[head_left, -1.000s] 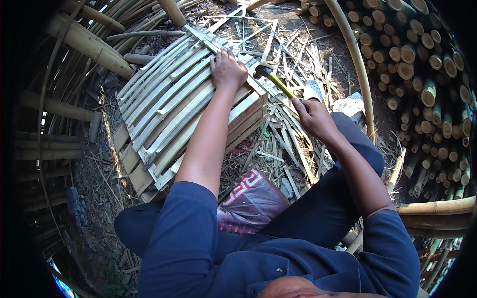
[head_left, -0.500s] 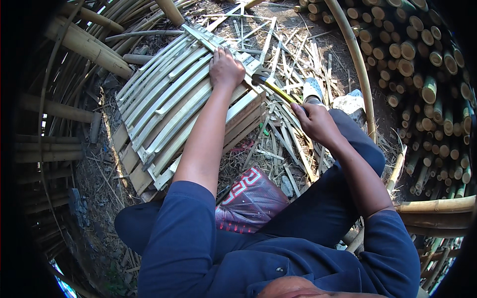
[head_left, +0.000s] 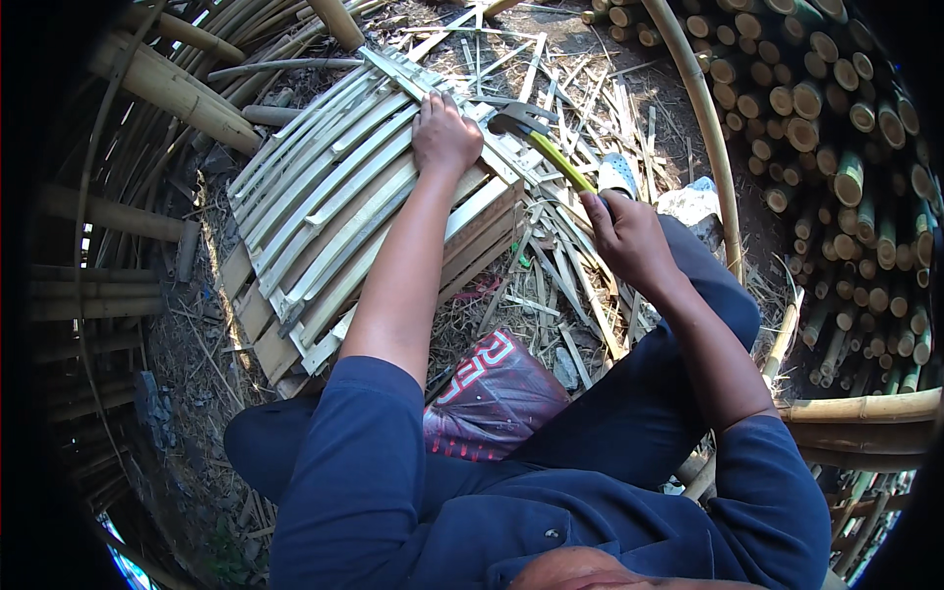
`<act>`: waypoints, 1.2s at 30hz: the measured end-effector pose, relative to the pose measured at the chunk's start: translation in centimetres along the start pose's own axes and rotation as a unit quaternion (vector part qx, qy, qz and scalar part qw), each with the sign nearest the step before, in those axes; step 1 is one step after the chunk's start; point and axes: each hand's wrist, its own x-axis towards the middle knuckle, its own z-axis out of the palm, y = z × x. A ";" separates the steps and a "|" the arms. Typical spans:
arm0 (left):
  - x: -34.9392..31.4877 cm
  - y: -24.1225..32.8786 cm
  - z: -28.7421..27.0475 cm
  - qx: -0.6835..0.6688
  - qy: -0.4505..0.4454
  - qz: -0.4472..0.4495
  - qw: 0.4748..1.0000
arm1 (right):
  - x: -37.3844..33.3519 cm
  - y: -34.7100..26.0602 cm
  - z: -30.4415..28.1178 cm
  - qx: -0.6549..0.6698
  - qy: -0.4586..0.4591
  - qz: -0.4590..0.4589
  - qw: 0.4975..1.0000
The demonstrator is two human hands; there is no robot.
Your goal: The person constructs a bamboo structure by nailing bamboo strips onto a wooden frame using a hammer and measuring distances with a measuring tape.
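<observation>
My right hand [head_left: 629, 239] is closed around the handle of a claw hammer [head_left: 562, 163] with a dark head and a yellow-green shaft. The hammer head is raised beside the right edge of a stack of pale split-bamboo slats [head_left: 339, 202]. On that stack rests my left hand [head_left: 447, 136], its fingers bent together over a bamboo slat [head_left: 401, 75] near the far right edge. Any small thing under those fingertips is hidden. Below the slats shows the side of a wooden slatted frame [head_left: 484, 224].
A dark red printed cloth bag [head_left: 501, 398] lies between my legs. Bamboo offcuts [head_left: 580, 270] litter the ground around my shoe [head_left: 618, 174]. Cut bamboo poles [head_left: 836, 147] are piled at the right, behind an upright bent pole [head_left: 710, 128]. Thick bamboo poles [head_left: 182, 93] stand at the left.
The hammer head has risen away from the edge of the slats, with my right hand tilting slightly back. My left hand stays in nearly the same place on the slats.
</observation>
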 end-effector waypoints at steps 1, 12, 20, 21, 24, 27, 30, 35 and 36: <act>0.1 0.1 0.0 0.001 0.001 0.000 1.000 | 0.0 0.2 0.1 -0.030 -0.027 0.011 0.999; 0.3 0.0 0.3 0.010 0.013 0.002 1.000 | 0.2 0.0 -0.4 -0.045 -0.054 0.061 0.996; 0.3 -0.2 0.4 0.023 -0.001 0.000 1.000 | 0.1 -0.5 0.0 -0.059 -0.068 0.038 0.995; 0.3 -0.2 0.4 0.024 -0.002 -0.001 1.000 | 0.1 -0.7 -0.1 -0.057 -0.065 0.039 0.996; 0.3 0.2 0.3 0.018 -0.002 -0.003 1.000 | 0.3 0.2 0.1 -0.066 -0.058 0.038 0.995; 0.3 0.2 0.3 0.018 -0.002 -0.002 1.000 | 0.3 0.8 0.4 -0.082 -0.037 0.015 0.996; 0.3 -0.4 0.6 0.021 0.015 0.005 1.000 | 0.1 -0.1 0.0 -0.067 -0.009 -0.009 0.998; 0.4 0.1 0.5 0.017 0.001 0.006 1.000 | 0.1 -0.4 -0.3 -0.050 -0.006 -0.016 0.999; 0.4 -0.1 0.6 0.018 0.003 0.010 1.000 | 0.4 -0.2 0.0 -0.090 -0.040 0.004 0.995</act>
